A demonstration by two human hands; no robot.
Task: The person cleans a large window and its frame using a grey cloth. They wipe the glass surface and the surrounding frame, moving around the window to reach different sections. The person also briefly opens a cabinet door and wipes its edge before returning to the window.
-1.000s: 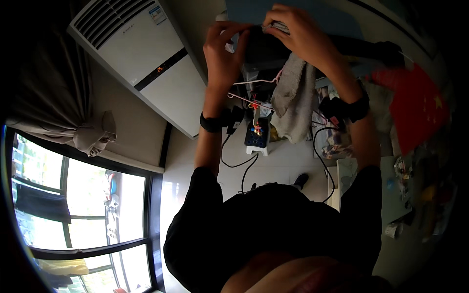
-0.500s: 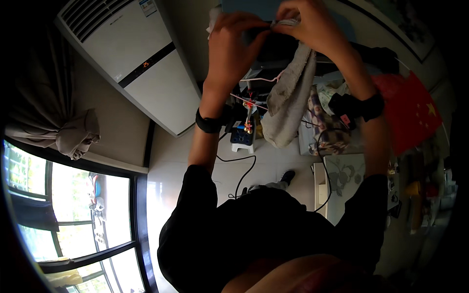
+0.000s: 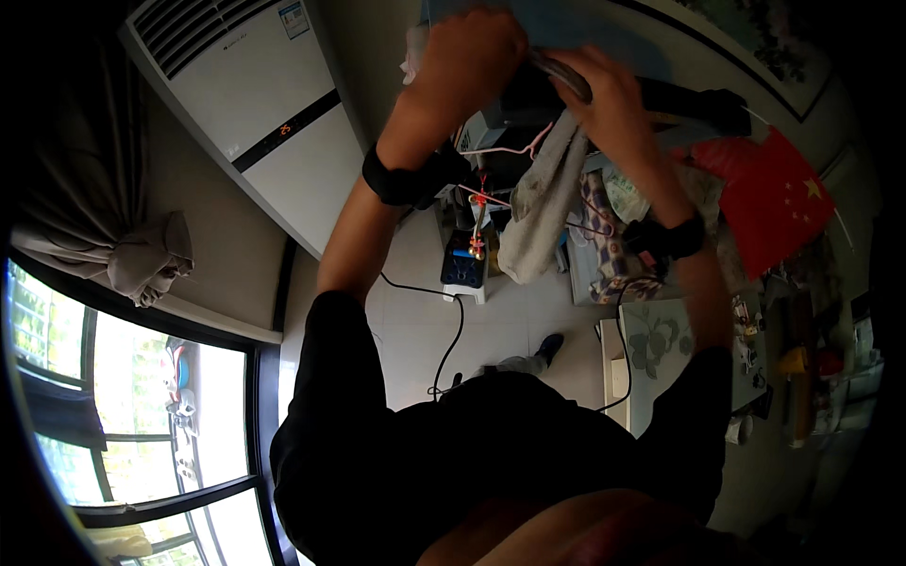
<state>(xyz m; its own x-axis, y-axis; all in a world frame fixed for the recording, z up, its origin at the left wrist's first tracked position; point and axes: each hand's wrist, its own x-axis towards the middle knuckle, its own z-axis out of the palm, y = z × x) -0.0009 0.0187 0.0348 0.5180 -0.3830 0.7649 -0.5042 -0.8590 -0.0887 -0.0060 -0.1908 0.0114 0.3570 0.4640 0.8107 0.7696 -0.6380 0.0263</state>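
One grey cloth (image 3: pixel 536 226) is gripped by the right hand (image 3: pixel 609 99), hung below it; left hand (image 3: pixel 472 52) is raised just beside. Left grip cannot be told.

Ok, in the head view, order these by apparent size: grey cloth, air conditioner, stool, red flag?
1. Air conditioner
2. Grey cloth and red flag: too alike to rank
3. Stool, clearly smallest

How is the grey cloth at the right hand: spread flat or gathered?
Gathered: the grey cloth hangs narrow below the right hand, with a lengthwise fold showing.
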